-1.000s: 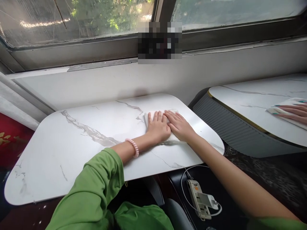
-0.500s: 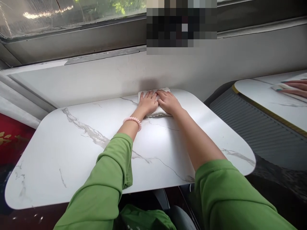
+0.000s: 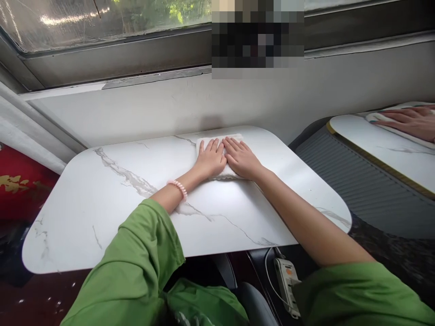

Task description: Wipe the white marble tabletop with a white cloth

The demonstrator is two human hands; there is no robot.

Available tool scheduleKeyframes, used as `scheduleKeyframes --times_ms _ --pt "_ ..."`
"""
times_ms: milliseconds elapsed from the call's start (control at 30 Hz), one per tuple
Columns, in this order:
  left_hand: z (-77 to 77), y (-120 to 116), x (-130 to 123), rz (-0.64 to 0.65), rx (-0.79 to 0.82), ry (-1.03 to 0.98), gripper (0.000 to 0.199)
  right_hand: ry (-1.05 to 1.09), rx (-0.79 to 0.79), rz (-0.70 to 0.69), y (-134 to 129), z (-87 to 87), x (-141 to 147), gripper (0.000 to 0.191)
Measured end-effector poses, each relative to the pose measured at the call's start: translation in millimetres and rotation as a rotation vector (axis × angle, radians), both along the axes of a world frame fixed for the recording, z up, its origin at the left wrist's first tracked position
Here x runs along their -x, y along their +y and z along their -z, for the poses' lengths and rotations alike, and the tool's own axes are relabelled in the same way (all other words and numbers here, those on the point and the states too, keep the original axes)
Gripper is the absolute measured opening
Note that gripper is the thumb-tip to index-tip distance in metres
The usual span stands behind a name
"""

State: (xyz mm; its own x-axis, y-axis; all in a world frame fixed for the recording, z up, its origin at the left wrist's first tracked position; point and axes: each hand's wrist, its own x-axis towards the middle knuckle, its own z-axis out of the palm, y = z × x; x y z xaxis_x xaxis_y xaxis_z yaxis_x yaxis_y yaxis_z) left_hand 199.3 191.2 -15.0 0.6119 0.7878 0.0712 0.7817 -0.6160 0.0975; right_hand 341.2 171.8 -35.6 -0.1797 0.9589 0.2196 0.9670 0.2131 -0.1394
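A white cloth (image 3: 234,173) lies flat on the white marble-patterned table (image 3: 136,235), close to its far edge by the wall. My left hand (image 3: 211,158) rests palm down on the cloth's left part, its fingers spread; a pink beaded band circles that wrist. Beside it, my right hand (image 3: 242,157) presses flat on the cloth's right part, fingers stretched out. The two thumbs nearly meet in the middle.
Another person's hand (image 3: 411,121) lies on a white cloth on a second table (image 3: 401,149) at the right. A power strip (image 3: 287,285) with a cable sits below the near edge. A window (image 3: 102,22) and a curtain stand behind, at the left.
Both my hands and the cloth have come slightly nearer to me. The other person's hand has moved left on the second table. The power strip has come into view.
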Motion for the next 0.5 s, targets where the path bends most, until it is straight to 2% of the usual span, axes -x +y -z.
scheduleKeyframes --times_ms 100,267,500 --pt "-1.5 -38 14 0.045 -0.007 0.000 0.055 -0.041 0.029 -0.028 -42 0.2 9 0.060" --pt "-5.9 -100 35 0.079 -0.015 0.005 0.056 -0.043 -0.029 -0.062 -109 3.2 25 0.060" --pt "-10.4 -160 72 0.138 -0.055 0.037 0.058 -0.075 -0.129 -0.141 -173 -2.3 64 0.069"
